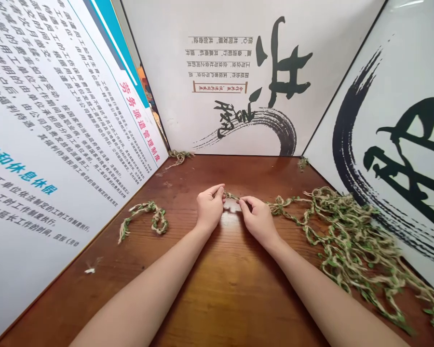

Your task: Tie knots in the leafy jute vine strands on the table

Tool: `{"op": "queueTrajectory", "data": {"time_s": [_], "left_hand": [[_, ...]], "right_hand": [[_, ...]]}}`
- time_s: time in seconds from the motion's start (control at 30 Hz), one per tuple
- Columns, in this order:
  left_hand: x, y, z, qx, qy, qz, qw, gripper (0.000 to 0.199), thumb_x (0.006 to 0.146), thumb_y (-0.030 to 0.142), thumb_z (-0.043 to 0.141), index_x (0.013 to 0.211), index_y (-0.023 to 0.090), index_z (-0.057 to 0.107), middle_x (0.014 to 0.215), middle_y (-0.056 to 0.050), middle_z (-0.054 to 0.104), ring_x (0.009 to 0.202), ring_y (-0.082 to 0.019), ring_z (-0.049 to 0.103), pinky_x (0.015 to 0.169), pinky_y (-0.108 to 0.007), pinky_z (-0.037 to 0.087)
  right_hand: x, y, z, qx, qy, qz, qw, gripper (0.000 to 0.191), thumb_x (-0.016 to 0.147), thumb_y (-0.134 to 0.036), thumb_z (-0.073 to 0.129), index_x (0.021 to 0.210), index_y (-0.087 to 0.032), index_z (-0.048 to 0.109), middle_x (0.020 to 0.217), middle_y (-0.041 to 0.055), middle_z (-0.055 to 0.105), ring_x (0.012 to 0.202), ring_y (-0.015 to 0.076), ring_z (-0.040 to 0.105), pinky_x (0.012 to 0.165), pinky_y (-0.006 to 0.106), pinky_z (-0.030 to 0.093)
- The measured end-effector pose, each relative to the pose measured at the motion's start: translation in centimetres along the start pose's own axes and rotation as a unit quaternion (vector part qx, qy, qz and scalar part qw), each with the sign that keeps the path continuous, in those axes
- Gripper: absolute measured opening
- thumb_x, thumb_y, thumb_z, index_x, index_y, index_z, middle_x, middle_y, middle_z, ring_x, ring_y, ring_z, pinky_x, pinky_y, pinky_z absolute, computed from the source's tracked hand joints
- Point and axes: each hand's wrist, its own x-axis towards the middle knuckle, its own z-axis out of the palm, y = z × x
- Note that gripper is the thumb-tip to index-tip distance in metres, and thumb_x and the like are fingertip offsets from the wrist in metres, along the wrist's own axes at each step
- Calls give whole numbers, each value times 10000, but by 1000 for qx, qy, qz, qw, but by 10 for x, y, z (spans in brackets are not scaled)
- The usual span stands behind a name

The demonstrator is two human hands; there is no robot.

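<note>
A tan twine cord with small green leaves (232, 195) runs between my two hands above the middle of the table. My left hand (210, 205) is closed, pinching its end between thumb and fingers. A short way to the right, my right hand (257, 217) pinches the same leafy twine with thumb and forefinger. From there the cord trails right, past a looped bunch (280, 206), towards a large tangled heap of leafy twine (350, 236). A separate short curled piece of leafy twine (144, 217) lies left of my left hand.
White panels with black brush lettering (217, 120) stand along the back and right of the brown wooden table (217, 299). A printed board (58, 120) leans at left. Twine scraps (181, 156) lie at the back corners, and a white scrap (89, 271) at front left.
</note>
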Motion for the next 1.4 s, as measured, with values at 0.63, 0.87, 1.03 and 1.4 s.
{"op": "queueTrajectory", "data": {"time_s": [0.63,0.87,1.03,1.4], "left_hand": [[-19,8,-1,242,-174,322,899,676,788,91,517,1454,189,578,1417,-136,633,1329,-276,570,1200,-479,365],[-9,-1,2,196,-163,217,942,426,857,94,460,1204,166,697,1090,-120,746,959,-217,690,913,-355,532],[-6,9,-5,204,-129,105,965,261,832,237,490,584,193,559,597,-33,586,619,-172,517,644,-312,401],[-17,21,7,-114,-293,-98,944,249,739,384,637,706,142,683,554,20,523,430,-60,303,440,-245,164]], "right_hand": [[-11,-10,-3,-223,65,-97,968,242,982,-246,516,902,-206,741,1234,147,700,1172,353,542,982,522,356],[-6,-5,-6,-38,17,-21,999,389,961,-313,495,1319,-170,554,817,33,678,695,202,620,691,323,452],[-3,2,-6,13,53,11,998,300,913,-363,551,1143,-184,618,802,27,673,675,186,605,698,322,470],[0,0,-5,56,30,24,998,203,856,-335,552,879,-188,690,774,64,744,705,216,672,718,344,504]]}}
